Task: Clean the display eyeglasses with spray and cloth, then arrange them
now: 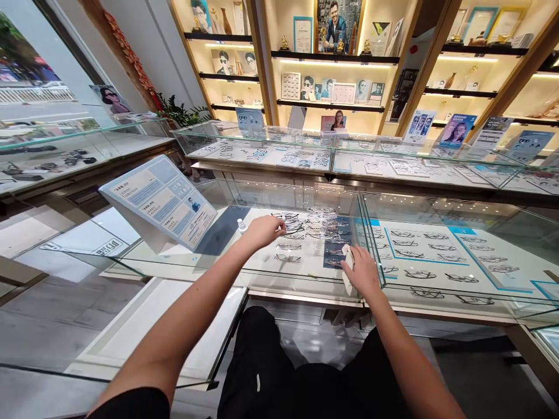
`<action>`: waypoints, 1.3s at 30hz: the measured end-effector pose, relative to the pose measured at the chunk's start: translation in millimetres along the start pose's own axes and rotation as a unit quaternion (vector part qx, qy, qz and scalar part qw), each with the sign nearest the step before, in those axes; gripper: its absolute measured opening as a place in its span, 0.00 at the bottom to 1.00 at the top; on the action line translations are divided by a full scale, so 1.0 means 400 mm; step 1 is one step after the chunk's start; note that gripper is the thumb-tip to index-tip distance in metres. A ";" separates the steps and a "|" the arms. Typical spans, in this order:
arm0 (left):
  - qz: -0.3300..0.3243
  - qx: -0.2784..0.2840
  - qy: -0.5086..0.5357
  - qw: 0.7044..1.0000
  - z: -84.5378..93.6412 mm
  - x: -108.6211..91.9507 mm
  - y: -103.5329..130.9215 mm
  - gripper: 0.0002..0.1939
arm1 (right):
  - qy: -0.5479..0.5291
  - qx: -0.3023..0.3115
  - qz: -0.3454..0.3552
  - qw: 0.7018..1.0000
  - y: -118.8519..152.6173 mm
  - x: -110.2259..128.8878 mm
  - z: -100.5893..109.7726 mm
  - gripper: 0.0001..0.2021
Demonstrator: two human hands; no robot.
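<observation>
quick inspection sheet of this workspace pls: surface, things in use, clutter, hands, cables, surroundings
Surface: glass counter, with a see-through top and reflections on it.
Things in use: cloth by the counter's front edge; glasses in rows, seen through the glass.
Clutter: sign and small white bottle, both left of the left hand.
Hands: left hand over the glasses, fingers curled, any hold unclear; right hand holds the cloth.
Cables: nothing seen.
Surroundings: far case with more glasses, lit shelves behind, plant at far left.
</observation>
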State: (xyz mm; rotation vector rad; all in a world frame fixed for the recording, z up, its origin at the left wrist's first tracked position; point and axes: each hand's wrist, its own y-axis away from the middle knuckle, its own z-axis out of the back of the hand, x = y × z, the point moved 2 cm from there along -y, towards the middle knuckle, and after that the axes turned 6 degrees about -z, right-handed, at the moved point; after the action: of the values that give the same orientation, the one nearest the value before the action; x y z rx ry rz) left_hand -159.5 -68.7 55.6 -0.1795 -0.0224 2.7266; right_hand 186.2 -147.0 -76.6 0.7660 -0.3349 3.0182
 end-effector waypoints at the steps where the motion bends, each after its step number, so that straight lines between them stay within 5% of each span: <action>1: -0.010 0.015 -0.027 0.999 -0.009 0.010 -0.017 0.11 | 0.015 0.008 -0.003 1.000 0.001 -0.012 -0.013 0.30; 13: -0.027 0.068 -0.097 0.993 -0.134 0.074 -0.077 0.10 | 0.068 0.048 0.018 0.996 0.015 -0.012 -0.026 0.41; 21: -0.026 0.075 -0.096 0.992 -0.145 0.093 -0.095 0.08 | 0.069 0.039 0.012 0.997 0.016 -0.012 -0.035 0.39; 30: 0.021 0.056 -0.088 0.994 -0.108 0.122 -0.141 0.14 | 0.059 0.009 0.032 0.998 0.013 -0.015 -0.046 0.34; 39: 0.050 0.061 -0.066 0.995 -0.158 0.126 -0.199 0.12 | 0.057 0.008 0.027 0.998 0.014 -0.006 -0.041 0.33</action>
State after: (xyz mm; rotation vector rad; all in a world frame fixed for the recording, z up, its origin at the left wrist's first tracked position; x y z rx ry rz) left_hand -165.7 23.8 -9.7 0.0349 0.1197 2.8248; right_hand 180.3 -148.9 -93.1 0.5907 -0.3353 3.1017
